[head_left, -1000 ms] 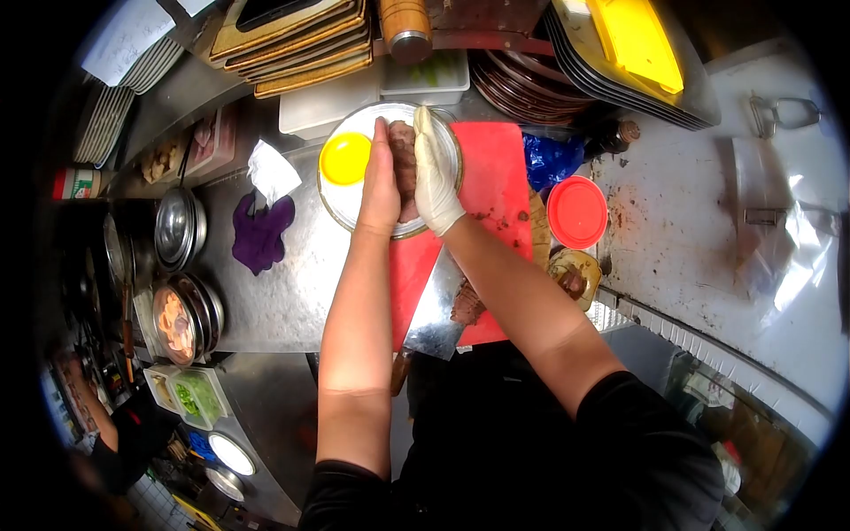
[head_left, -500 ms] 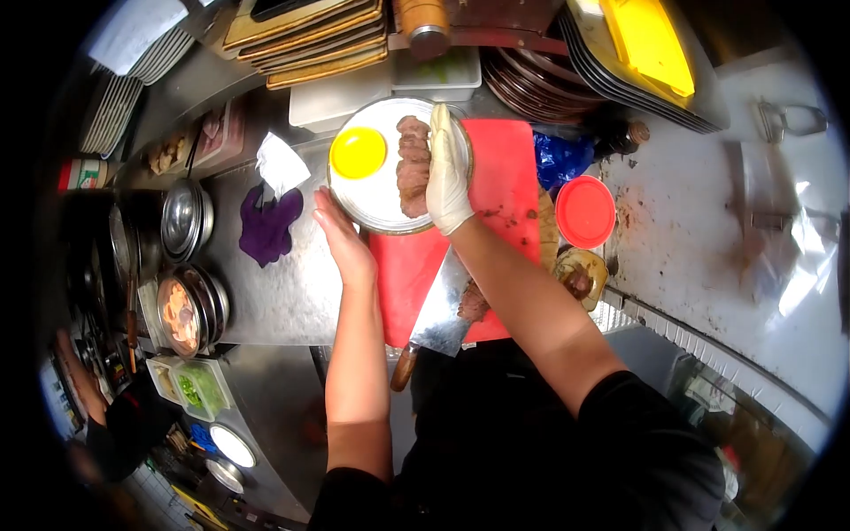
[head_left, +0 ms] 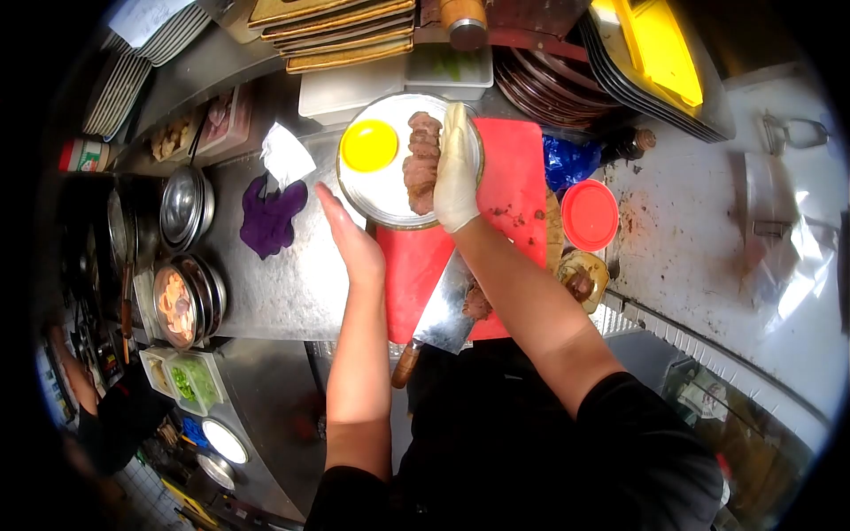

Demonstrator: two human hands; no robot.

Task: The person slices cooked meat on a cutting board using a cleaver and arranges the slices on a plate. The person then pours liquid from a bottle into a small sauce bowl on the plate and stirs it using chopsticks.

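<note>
Steel counter [head_left: 288, 296] below, sliced meat [head_left: 422, 164] (plated) beside gloved right fingers [head_left: 454, 142].

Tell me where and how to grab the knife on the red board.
Take the knife by its wooden handle, probably best from the person's side: the handle sticks out past the near edge of the red board, while the broad blade lies on it, pointing away.

Meat [head_left: 421, 168] lies on the plate [head_left: 387, 188], right of the bowl [head_left: 369, 146].
</note>
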